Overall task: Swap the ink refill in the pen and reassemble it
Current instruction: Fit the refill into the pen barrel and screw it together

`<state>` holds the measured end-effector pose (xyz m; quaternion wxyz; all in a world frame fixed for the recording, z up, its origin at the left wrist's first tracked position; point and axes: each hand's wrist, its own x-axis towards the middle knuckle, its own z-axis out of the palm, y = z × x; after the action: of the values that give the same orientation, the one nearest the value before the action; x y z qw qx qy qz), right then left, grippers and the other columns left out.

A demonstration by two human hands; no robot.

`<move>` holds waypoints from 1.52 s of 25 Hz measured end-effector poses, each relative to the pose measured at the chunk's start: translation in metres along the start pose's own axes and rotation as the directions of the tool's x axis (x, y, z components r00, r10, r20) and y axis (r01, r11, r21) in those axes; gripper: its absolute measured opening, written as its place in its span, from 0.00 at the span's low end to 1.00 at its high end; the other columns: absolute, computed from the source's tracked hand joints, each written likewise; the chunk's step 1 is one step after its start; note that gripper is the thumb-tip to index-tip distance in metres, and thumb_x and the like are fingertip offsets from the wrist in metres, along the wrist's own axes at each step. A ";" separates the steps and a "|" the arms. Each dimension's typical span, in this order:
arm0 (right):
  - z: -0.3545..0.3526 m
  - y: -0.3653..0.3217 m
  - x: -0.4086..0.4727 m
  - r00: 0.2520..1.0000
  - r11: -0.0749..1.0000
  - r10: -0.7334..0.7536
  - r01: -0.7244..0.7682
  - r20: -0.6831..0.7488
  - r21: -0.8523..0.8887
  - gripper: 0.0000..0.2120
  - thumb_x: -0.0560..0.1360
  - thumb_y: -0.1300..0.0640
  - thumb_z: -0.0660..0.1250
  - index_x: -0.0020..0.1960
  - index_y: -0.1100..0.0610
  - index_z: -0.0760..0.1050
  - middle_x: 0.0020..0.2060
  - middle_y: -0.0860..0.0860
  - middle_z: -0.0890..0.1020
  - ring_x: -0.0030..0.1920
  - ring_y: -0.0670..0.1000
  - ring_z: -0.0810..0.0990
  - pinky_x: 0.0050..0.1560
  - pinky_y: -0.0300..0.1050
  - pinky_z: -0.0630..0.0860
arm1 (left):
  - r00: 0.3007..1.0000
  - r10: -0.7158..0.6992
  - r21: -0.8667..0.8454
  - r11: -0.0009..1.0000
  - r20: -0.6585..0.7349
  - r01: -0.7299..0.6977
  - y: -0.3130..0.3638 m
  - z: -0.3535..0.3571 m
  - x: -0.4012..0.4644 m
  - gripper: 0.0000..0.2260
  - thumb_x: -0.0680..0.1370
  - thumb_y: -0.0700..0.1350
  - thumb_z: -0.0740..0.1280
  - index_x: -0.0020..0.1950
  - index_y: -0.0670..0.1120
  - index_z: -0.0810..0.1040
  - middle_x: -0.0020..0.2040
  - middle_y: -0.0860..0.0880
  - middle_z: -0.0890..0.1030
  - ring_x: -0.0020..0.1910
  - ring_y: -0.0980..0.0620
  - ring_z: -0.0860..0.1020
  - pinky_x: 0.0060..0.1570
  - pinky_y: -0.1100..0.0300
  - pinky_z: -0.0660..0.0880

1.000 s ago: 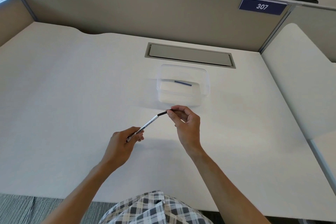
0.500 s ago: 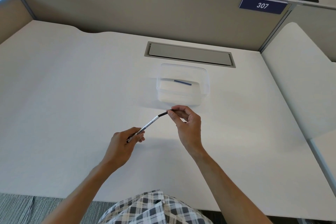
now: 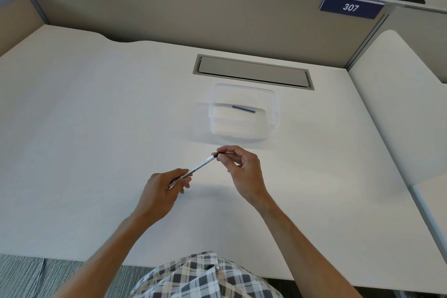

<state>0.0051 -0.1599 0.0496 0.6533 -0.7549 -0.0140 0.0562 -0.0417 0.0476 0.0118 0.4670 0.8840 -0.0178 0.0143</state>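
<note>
A white pen (image 3: 202, 164) with black print and a black end is held slanted above the desk, between both hands. My left hand (image 3: 162, 187) grips its lower end. My right hand (image 3: 243, 170) pinches the black upper end with thumb and fingertips, which hide most of it. Beyond the hands stands a clear plastic box (image 3: 244, 113) with a thin blue refill (image 3: 243, 109) lying inside it.
The white desk (image 3: 96, 128) has a grey cable hatch (image 3: 252, 71) behind the box. Beige partition walls (image 3: 169, 9) close the back and left. A second desk section (image 3: 399, 104) lies to the right. The desk's near edge runs just above my checked shirt.
My right fingers have slid down over the pen's black end, covering more of it. Both hands and the pen stay in nearly the same place.
</note>
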 end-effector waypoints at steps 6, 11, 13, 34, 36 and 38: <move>-0.005 -0.002 0.001 0.999 1.000 -0.021 0.020 0.025 0.015 0.06 0.77 0.61 0.70 0.52 0.56 0.84 0.45 0.48 0.88 0.51 0.44 0.85 0.46 0.37 0.75 | 0.999 0.037 0.013 0.999 -0.016 -0.036 0.003 -0.005 -0.002 0.05 0.78 0.47 0.67 0.46 0.57 0.80 0.36 0.57 0.82 0.33 0.54 0.79 0.35 0.57 0.76; -0.007 -0.004 -0.001 0.997 0.992 -0.055 0.061 0.060 -0.106 0.04 0.79 0.58 0.67 0.49 0.53 0.81 0.43 0.42 0.85 0.51 0.41 0.82 0.38 0.37 0.69 | 0.995 0.085 0.011 0.996 -0.061 -0.084 0.007 -0.008 -0.001 0.05 0.76 0.50 0.66 0.46 0.54 0.81 0.33 0.56 0.79 0.31 0.55 0.77 0.34 0.62 0.72; -0.009 -0.004 -0.001 0.994 0.981 -0.080 0.093 0.080 -0.172 0.04 0.80 0.57 0.66 0.48 0.52 0.79 0.43 0.41 0.83 0.48 0.42 0.81 0.35 0.37 0.66 | 0.991 0.107 0.022 0.994 -0.076 -0.105 0.007 -0.009 -0.001 0.06 0.76 0.49 0.66 0.47 0.51 0.82 0.33 0.55 0.78 0.31 0.54 0.76 0.35 0.58 0.73; -0.027 -0.004 -0.010 0.992 0.957 -0.079 0.104 0.103 -0.271 0.05 0.77 0.53 0.63 0.45 0.52 0.74 0.43 0.46 0.84 0.49 0.47 0.82 0.43 0.49 0.74 | 0.971 0.241 0.165 0.958 -0.012 -0.236 0.015 -0.014 0.006 0.11 0.75 0.56 0.60 0.55 0.58 0.75 0.38 0.56 0.79 0.34 0.50 0.77 0.36 0.51 0.76; -0.028 -0.005 -0.011 0.989 0.942 -0.093 0.125 0.117 -0.312 0.04 0.78 0.55 0.63 0.44 0.52 0.74 0.40 0.45 0.84 0.49 0.45 0.82 0.42 0.46 0.72 | 0.970 0.241 0.170 0.957 -0.007 -0.236 0.016 -0.014 0.006 0.11 0.75 0.56 0.60 0.56 0.58 0.75 0.37 0.57 0.80 0.34 0.50 0.77 0.37 0.51 0.76; -0.027 -0.004 -0.012 0.990 0.937 -0.098 0.127 0.104 -0.327 0.06 0.79 0.54 0.62 0.45 0.52 0.74 0.40 0.43 0.84 0.49 0.45 0.82 0.42 0.48 0.73 | 0.969 0.249 0.175 0.954 -0.005 -0.244 0.018 -0.014 0.007 0.12 0.75 0.57 0.59 0.56 0.58 0.75 0.36 0.57 0.80 0.34 0.49 0.77 0.36 0.51 0.76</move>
<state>-0.0034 -0.1876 0.0579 0.5175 -0.8491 -0.0946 0.0481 -0.0360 0.0492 0.0351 0.3830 0.9119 -0.1202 0.0859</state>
